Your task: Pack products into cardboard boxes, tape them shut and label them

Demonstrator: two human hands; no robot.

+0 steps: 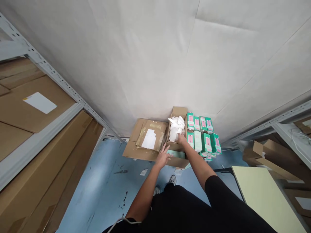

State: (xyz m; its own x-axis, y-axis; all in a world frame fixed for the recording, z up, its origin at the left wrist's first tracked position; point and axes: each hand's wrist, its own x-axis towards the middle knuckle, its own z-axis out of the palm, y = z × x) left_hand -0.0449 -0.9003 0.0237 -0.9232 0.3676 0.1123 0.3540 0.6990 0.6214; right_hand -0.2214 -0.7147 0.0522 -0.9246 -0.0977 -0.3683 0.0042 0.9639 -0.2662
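Observation:
An open cardboard box stands against the wall, its far flap raised. Crumpled white paper or thin white packets fill it; I cannot make out which. My right hand reaches over the near side into the white material, and its fingertips are partly hidden there. My left hand, fingers spread, is at the near left side of the box, beside a larger carton with pale green boxes in it. Nothing shows in my left hand. To the right stand several green boxes with pink pictures.
Flattened cardboard with a white sheet lies left of the box. Shelves with large cartons line the left side. On the right are a pale yellow tabletop and more shelved cartons. Paper scraps lie on the blue floor.

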